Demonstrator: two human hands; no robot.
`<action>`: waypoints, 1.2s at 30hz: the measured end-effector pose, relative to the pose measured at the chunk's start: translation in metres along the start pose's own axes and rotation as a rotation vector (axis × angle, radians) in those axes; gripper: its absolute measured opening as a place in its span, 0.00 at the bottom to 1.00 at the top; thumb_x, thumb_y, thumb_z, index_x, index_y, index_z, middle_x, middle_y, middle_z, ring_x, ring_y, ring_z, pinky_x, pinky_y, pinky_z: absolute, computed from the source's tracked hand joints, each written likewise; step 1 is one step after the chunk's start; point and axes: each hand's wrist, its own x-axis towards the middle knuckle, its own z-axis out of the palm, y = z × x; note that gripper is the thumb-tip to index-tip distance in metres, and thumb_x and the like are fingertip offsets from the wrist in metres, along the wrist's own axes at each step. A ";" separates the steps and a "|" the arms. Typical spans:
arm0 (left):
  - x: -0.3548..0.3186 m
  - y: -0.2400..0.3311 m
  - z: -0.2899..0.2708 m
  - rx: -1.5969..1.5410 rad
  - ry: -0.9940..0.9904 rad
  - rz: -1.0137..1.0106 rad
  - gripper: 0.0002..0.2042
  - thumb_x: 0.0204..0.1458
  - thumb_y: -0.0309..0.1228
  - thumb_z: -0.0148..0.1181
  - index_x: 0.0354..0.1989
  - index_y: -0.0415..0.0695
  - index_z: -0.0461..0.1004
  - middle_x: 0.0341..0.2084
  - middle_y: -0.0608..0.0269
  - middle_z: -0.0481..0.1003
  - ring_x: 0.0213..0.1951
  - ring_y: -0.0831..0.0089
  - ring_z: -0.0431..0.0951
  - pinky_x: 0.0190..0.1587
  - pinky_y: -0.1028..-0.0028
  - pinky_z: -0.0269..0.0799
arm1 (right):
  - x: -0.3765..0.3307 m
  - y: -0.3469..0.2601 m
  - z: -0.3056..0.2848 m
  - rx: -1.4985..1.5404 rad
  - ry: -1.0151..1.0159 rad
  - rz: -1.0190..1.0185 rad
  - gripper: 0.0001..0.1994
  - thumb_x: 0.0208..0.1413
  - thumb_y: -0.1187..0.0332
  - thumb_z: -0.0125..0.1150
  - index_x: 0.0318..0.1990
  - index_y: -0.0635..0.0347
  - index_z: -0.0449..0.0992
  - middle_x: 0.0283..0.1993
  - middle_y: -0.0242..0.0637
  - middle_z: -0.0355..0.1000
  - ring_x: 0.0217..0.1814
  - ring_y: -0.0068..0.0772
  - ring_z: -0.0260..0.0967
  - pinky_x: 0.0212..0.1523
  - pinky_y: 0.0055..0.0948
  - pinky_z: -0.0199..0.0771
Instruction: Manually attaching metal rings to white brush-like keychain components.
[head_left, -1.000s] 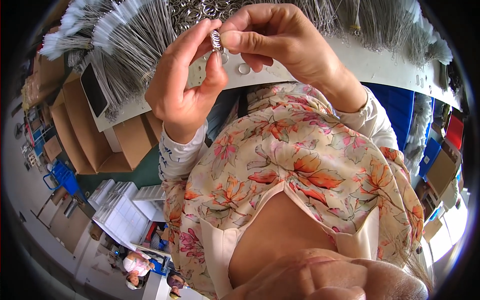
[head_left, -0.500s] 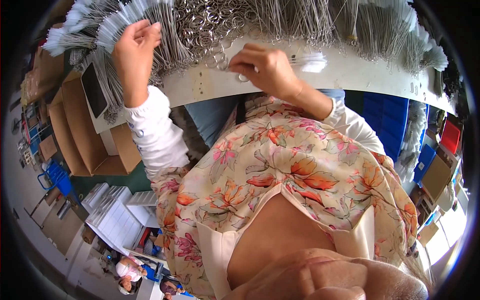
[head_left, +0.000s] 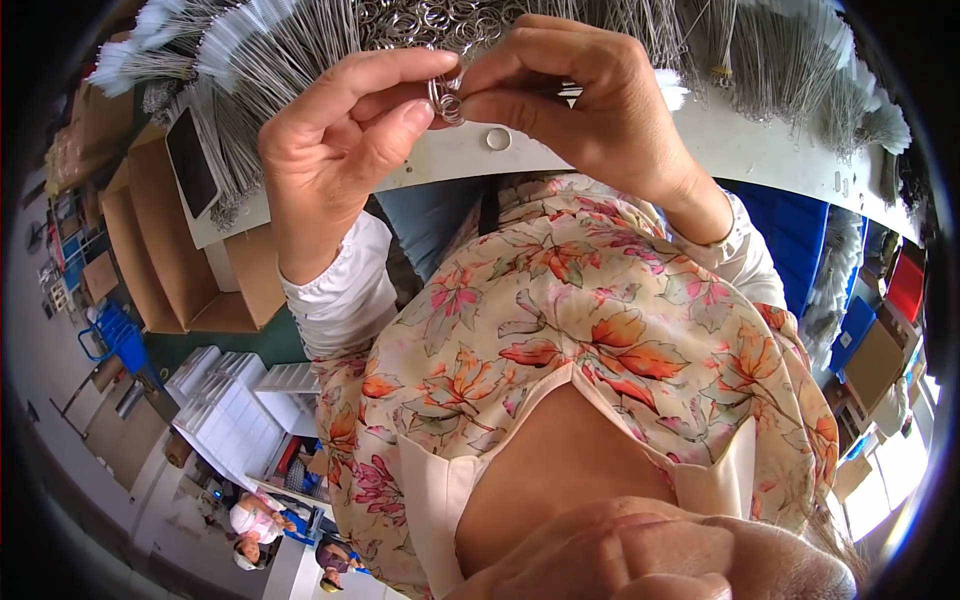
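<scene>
My left hand (head_left: 345,130) and my right hand (head_left: 590,100) meet above the table's near edge. Between their fingertips are a few metal split rings (head_left: 446,102); the left thumb and fingers pinch them from one side, the right thumb and fingers from the other. One loose ring (head_left: 498,139) lies on the white table (head_left: 440,160) just below the hands. Behind them spreads a heap of metal rings (head_left: 425,22), partly hidden by my fingers. Past my right hand shows the white bristle end of a brush (head_left: 671,90).
Bundles of thin wire-handled brushes with white bristles (head_left: 240,50) fill the table's left, and more bundles (head_left: 800,75) its right. A dark-screened phone (head_left: 192,163) lies at the left edge, above open cardboard boxes (head_left: 165,240). Blue bins (head_left: 775,235) stand below on the right. Other people are far behind.
My left hand has come from the brush bundles on the left to the middle. My right hand has lifted nearer, and both now meet at the rings. A single ring shows on the table.
</scene>
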 end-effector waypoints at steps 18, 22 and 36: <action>-0.010 -0.004 0.022 0.366 0.214 0.335 0.14 0.41 0.12 0.57 0.40 0.30 0.74 0.36 0.50 0.76 0.36 0.70 0.78 0.40 0.76 0.77 | -0.012 0.001 0.019 -0.092 0.214 -0.091 0.09 0.47 0.80 0.61 0.38 0.64 0.75 0.29 0.37 0.71 0.27 0.28 0.71 0.24 0.23 0.69; -0.009 -0.008 0.020 0.369 0.188 0.317 0.14 0.42 0.12 0.56 0.41 0.30 0.74 0.37 0.50 0.76 0.36 0.71 0.78 0.40 0.77 0.76 | -0.012 0.004 0.021 -0.125 0.228 -0.099 0.10 0.46 0.81 0.60 0.38 0.64 0.75 0.28 0.37 0.71 0.26 0.29 0.71 0.23 0.23 0.70; 0.004 -0.039 -0.020 0.398 0.048 -0.154 0.11 0.52 0.24 0.55 0.43 0.33 0.73 0.34 0.57 0.77 0.36 0.75 0.77 0.39 0.78 0.74 | -0.045 0.073 0.036 -0.655 0.129 -0.215 0.13 0.38 0.75 0.59 0.35 0.49 0.77 0.25 0.27 0.67 0.23 0.30 0.68 0.22 0.26 0.69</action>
